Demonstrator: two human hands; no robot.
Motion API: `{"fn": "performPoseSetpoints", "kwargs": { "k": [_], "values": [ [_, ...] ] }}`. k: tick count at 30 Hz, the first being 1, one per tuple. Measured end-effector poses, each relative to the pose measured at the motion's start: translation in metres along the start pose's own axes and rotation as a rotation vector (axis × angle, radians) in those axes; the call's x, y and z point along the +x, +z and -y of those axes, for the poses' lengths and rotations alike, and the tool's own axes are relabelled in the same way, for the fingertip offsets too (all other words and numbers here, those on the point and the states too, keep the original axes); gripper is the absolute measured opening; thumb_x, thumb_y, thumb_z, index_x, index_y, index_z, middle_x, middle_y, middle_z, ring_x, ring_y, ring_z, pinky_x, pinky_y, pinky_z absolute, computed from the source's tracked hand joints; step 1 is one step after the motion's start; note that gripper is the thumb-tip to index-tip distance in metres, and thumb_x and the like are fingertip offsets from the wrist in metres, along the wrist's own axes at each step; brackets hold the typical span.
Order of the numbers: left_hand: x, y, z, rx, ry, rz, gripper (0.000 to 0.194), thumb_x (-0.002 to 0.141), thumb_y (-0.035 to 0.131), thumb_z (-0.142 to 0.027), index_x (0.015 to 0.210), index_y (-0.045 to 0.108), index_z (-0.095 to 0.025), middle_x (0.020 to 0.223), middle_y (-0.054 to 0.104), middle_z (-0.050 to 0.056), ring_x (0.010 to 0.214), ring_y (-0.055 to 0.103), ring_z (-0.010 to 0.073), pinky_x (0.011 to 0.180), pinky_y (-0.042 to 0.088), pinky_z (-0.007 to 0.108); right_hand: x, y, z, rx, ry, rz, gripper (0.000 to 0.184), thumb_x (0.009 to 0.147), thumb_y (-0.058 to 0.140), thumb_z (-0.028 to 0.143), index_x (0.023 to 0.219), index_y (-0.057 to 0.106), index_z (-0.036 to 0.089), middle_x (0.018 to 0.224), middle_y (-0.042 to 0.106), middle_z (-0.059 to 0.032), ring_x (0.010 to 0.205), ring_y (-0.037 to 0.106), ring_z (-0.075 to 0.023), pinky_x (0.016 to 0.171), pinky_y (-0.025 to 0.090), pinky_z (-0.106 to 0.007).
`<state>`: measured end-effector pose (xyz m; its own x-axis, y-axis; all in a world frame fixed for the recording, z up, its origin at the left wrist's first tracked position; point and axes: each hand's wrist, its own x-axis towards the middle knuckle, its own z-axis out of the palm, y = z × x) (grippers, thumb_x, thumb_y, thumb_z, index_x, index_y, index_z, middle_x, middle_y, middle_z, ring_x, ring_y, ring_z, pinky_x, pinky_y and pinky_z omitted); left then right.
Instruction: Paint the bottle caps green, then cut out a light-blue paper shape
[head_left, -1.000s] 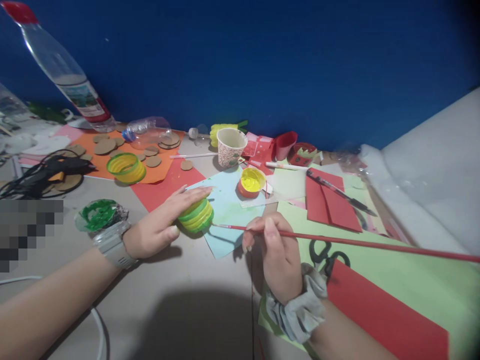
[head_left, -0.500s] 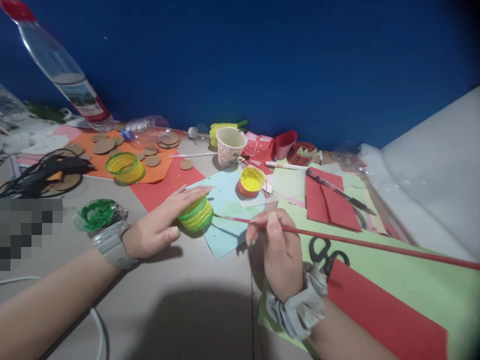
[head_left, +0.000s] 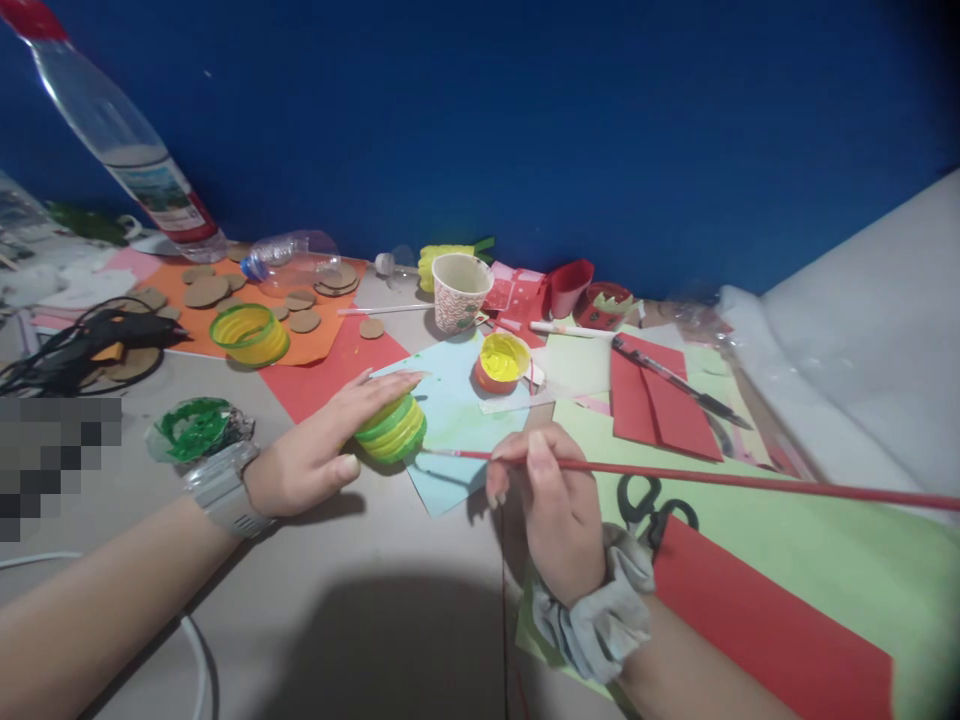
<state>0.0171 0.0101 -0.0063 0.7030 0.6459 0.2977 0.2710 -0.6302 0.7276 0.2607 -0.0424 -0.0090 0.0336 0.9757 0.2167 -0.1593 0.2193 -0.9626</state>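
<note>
My left hand (head_left: 319, 445) holds a green-and-yellow striped ring-like piece (head_left: 391, 432), its fingers laid over the top and the thumb apart at the near side; how the fingertips grip it is hidden. In my right hand (head_left: 551, 500) a long red paintbrush (head_left: 697, 478) is pinched between thumb and fingers. The bristles point left and lie at the lower right side of the striped piece; I cannot tell whether they touch. Beyond the brush stands a small red cup of yellow paint (head_left: 501, 362). Green paint (head_left: 196, 428) sits in a crumpled holder left of my left hand.
Light blue paper (head_left: 457, 420) lies beneath the brush. A paper cup (head_left: 461, 295), another yellow-green ring (head_left: 250, 335), cardboard discs (head_left: 207, 291) and a tall bottle (head_left: 161, 190) stand or lie farther back. Black-handled scissors (head_left: 651, 505) and red paper (head_left: 780, 610) lie on the right.
The brush's far end has risen slightly and its tip has dropped a little lower along the striped piece. My right hand shifted slightly left; my left hand stays nearly in place.
</note>
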Motion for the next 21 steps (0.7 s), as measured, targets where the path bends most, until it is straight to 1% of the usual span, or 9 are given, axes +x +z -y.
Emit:
{"fn": "performPoseSetpoints", "kwargs": {
  "k": [2,5,9,13,17,21],
  "values": [
    [-0.0001,-0.0003,-0.0003,-0.002,0.005,0.002,0.075,0.09,0.028,-0.066,0.151,0.021,-0.023,0.158,0.023,0.007,0.144,0.02,0.0357,0.118,0.007,0.053,0.0007,-0.0004,-0.001,0.015,0.001,0.006,0.028,0.101,0.04,0.032,0.082,0.058,0.02,0.06,0.057,0.0039,0.054,0.052,-0.009,0.052,0.043,-0.021],
    [-0.0001,-0.0008,-0.0002,-0.004,0.005,0.005,0.077,0.09,0.029,-0.067,0.151,0.022,-0.021,0.158,0.024,0.009,0.143,0.021,0.0378,0.117,0.009,0.054,0.0016,-0.0001,-0.0023,-0.008,-0.005,-0.064,0.028,0.101,0.04,0.031,0.083,0.058,0.02,0.062,0.059,0.0037,0.056,0.053,-0.0091,0.054,0.043,-0.021],
    [0.0001,-0.0012,0.0005,0.006,0.004,0.007,0.077,0.09,0.028,-0.066,0.151,0.021,-0.021,0.158,0.023,0.009,0.143,0.02,0.0374,0.117,0.008,0.054,0.0012,0.001,-0.0021,0.037,0.011,0.026,0.028,0.101,0.041,0.032,0.082,0.058,0.02,0.06,0.057,0.0041,0.054,0.053,-0.0094,0.052,0.042,-0.021],
    [0.0,-0.0013,0.0003,-0.002,0.009,0.011,0.077,0.09,0.028,-0.066,0.152,0.02,-0.021,0.158,0.023,0.008,0.143,0.019,0.0364,0.117,0.008,0.054,0.0006,0.0008,-0.0015,-0.003,0.0,-0.065,0.028,0.101,0.04,0.031,0.083,0.059,0.02,0.062,0.058,0.0036,0.056,0.053,-0.0091,0.054,0.043,-0.021],
    [-0.0004,-0.0013,-0.0004,0.002,0.004,0.009,0.076,0.09,0.028,-0.066,0.151,0.021,-0.021,0.158,0.023,0.009,0.143,0.02,0.0368,0.117,0.008,0.055,0.0002,0.0002,-0.0018,0.045,0.005,0.023,0.027,0.101,0.04,0.031,0.083,0.059,0.02,0.063,0.059,0.0035,0.056,0.054,-0.0098,0.054,0.044,-0.022],
    [-0.0004,-0.0013,0.0,0.001,0.003,0.012,0.076,0.09,0.028,-0.065,0.151,0.021,-0.021,0.158,0.023,0.009,0.143,0.02,0.0366,0.117,0.007,0.054,0.0003,0.0003,-0.0017,0.005,-0.007,-0.077,0.027,0.101,0.04,0.03,0.083,0.058,0.02,0.062,0.059,0.0038,0.056,0.053,-0.0094,0.054,0.042,-0.022]
  ]
}}
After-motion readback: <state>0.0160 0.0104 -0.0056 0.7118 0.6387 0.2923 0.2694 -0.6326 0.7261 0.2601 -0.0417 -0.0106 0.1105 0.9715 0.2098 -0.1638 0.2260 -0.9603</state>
